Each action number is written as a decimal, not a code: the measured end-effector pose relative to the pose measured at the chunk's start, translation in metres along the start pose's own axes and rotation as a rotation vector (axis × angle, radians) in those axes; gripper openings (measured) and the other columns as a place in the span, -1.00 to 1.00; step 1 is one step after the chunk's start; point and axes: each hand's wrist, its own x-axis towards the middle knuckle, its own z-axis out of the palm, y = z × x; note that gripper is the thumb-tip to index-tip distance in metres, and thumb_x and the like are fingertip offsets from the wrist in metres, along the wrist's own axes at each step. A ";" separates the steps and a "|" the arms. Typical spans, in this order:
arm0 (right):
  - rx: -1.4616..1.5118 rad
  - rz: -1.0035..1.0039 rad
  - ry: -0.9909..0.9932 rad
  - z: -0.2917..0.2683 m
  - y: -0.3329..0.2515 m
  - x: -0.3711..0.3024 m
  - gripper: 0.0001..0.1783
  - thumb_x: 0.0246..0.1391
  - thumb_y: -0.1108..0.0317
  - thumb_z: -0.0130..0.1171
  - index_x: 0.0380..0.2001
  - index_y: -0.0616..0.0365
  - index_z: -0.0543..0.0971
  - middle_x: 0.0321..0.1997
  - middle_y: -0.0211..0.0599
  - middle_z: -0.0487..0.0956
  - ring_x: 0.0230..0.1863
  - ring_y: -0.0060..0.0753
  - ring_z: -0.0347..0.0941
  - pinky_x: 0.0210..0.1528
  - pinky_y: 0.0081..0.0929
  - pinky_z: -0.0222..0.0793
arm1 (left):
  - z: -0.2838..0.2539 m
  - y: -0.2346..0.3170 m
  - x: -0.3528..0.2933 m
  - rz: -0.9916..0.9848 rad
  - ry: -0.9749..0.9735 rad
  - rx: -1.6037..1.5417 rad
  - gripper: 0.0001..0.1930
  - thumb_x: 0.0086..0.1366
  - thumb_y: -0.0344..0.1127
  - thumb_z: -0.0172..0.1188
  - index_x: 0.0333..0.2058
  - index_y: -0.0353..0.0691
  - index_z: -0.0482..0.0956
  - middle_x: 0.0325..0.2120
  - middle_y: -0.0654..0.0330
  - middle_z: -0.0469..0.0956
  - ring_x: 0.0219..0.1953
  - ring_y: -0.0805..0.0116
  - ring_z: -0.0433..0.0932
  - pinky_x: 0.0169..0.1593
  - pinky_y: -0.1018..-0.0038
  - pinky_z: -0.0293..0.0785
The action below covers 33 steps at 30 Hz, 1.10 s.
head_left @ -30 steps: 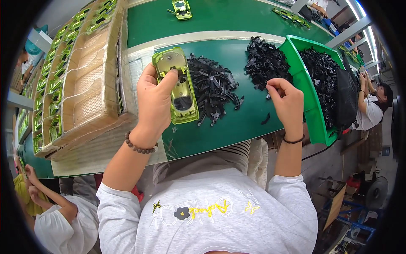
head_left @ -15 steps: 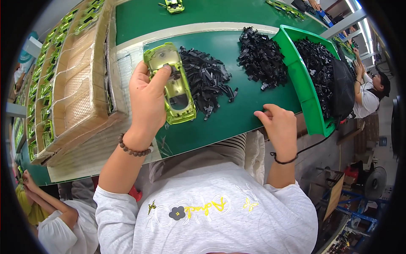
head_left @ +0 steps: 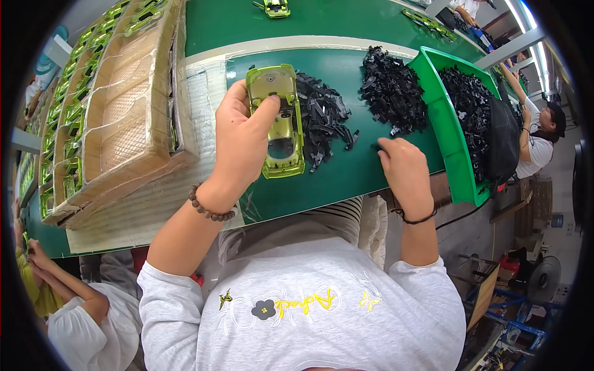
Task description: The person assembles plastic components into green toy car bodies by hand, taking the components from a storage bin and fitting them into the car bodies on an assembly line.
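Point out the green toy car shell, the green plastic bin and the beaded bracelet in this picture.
green toy car shell [head_left: 279,123]: head view, on the middle of its underside.
green plastic bin [head_left: 447,133]: head view, on its near side wall.
beaded bracelet [head_left: 207,210]: head view, on the beads across the left wrist.

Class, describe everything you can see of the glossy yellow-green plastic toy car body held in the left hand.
The glossy yellow-green plastic toy car body is a hollow shell, seen from its underside, with cut-out openings and small round posts at its far end. It lies lengthwise away from the person, raised over the green work mat. The left hand grips its left edge, thumb across the middle. Nothing else touches it.
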 end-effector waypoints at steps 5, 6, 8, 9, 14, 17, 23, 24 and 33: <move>-0.142 -0.193 -0.017 0.000 0.000 0.015 -0.92 -0.19 0.51 0.11 -0.58 0.26 0.42 -0.49 -0.12 0.45 -0.44 -0.07 0.44 -0.40 -0.31 0.38 | 0.001 0.002 0.000 0.032 0.009 0.034 -0.74 0.21 -0.49 0.05 -0.11 -0.40 0.39 -0.26 0.20 0.52 -0.26 0.56 0.47 -0.17 0.59 0.42; -0.142 -0.204 -0.015 -0.003 -0.001 0.021 -0.92 -0.19 0.51 0.11 -0.58 0.26 0.42 -0.49 -0.12 0.45 -0.44 -0.07 0.44 -0.40 -0.31 0.38 | 0.000 0.001 0.000 0.027 0.003 0.034 -0.74 0.21 -0.49 0.05 -0.11 -0.40 0.39 -0.26 0.19 0.52 -0.26 0.56 0.47 -0.18 0.60 0.42; 0.269 -0.003 -0.125 -0.009 -0.004 0.031 -0.92 -0.13 0.56 0.11 -0.54 0.27 0.40 -0.48 -0.23 0.49 -0.53 -0.31 0.46 -0.47 -0.47 0.38 | 0.000 0.002 -0.001 0.030 0.008 0.035 -0.74 0.20 -0.49 0.05 -0.11 -0.40 0.39 -0.26 0.19 0.52 -0.26 0.56 0.47 -0.18 0.60 0.43; 0.270 -0.013 -0.124 -0.008 -0.004 0.034 -0.92 -0.13 0.56 0.11 -0.54 0.27 0.40 -0.48 -0.23 0.49 -0.53 -0.31 0.46 -0.47 -0.47 0.38 | 0.001 0.003 -0.001 0.027 -0.005 0.036 -0.74 0.20 -0.50 0.05 -0.11 -0.40 0.39 -0.26 0.19 0.52 -0.27 0.57 0.47 -0.19 0.60 0.43; 1.138 0.020 -0.017 -0.014 -0.043 0.052 -0.89 -0.05 0.60 0.18 -0.38 0.26 0.54 -0.48 -0.41 0.55 -0.43 -0.74 0.46 -0.43 -0.72 0.40 | 0.003 0.002 -0.002 -0.031 -0.036 0.047 -0.74 0.18 -0.50 0.06 -0.14 -0.42 0.40 -0.29 0.19 0.52 -0.32 0.56 0.48 -0.24 0.60 0.44; 0.904 -0.355 0.095 -0.023 -0.067 0.070 -0.83 -0.07 0.59 0.20 -0.33 0.24 0.61 -0.37 -0.24 0.62 -0.41 -0.57 0.53 -0.40 -0.67 0.43 | 0.002 -0.002 -0.002 -0.016 -0.051 0.119 -0.74 0.15 -0.50 0.07 -0.15 -0.45 0.40 -0.31 0.18 0.53 -0.32 0.56 0.48 -0.25 0.60 0.43; 0.280 -0.699 0.412 -0.016 -0.106 0.094 -0.81 -0.22 0.59 0.19 -0.41 0.23 0.57 -0.32 -0.23 0.53 -0.28 -0.17 0.45 -0.25 -0.42 0.42 | -0.001 -0.009 0.001 0.016 -0.014 0.260 -0.77 0.11 -0.45 0.09 -0.22 -0.37 0.46 -0.50 0.23 0.53 -0.49 0.59 0.45 -0.43 0.57 0.39; 0.153 -0.690 0.423 -0.017 -0.110 0.094 -0.81 -0.26 0.57 0.17 -0.45 0.20 0.54 -0.35 -0.24 0.46 -0.27 -0.17 0.37 -0.23 -0.36 0.35 | -0.002 -0.010 0.000 0.025 -0.007 0.271 -0.77 0.11 -0.45 0.09 -0.23 -0.38 0.46 -0.51 0.22 0.53 -0.50 0.58 0.44 -0.44 0.57 0.38; 0.120 -0.575 0.348 -0.020 -0.115 0.087 -0.89 -0.19 0.54 0.11 -0.48 0.20 0.49 -0.46 -0.23 0.42 -0.36 -0.18 0.35 -0.29 -0.36 0.33 | -0.002 0.000 -0.002 -0.053 -0.037 0.390 -0.71 0.14 -0.53 0.07 -0.13 -0.43 0.39 -0.33 0.17 0.54 -0.30 0.55 0.49 -0.28 0.60 0.43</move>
